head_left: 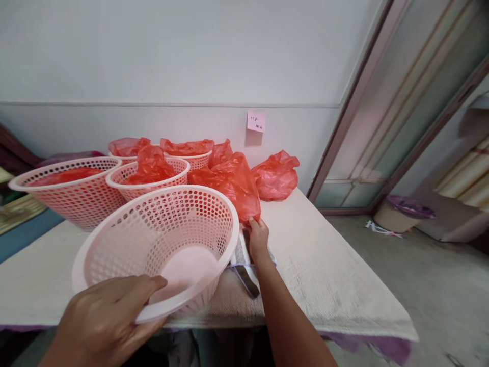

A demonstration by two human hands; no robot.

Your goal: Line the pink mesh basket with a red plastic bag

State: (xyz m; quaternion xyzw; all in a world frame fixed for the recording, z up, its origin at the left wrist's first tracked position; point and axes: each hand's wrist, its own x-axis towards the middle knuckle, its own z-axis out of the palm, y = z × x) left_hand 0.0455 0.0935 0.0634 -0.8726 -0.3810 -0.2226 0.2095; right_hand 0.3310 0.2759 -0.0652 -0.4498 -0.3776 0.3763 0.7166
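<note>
My left hand (110,313) grips the near rim of a pale pink plastic basket (193,262), thumb inside. The basket is tilted toward me, and only its bare perforated wall and solid bottom show inside. To its right, my right hand (259,237) pinches the lower edge of a red plastic bag (239,186). That bag bulges on the table behind the basket; its contents are hidden. Under my right wrist lies a grey and dark brown cloth-like item (246,278) with purple edging, partly covered by the basket and my arm.
A perforated basket (72,196) stands at left, another (151,191) beside it, both with red plastic inside. More red-lined baskets stand behind. A red bag (277,176) sits at the back right of the cloth-covered table (324,275). A pink note (255,121) hangs on the wall. A bin (401,214) stands on the floor.
</note>
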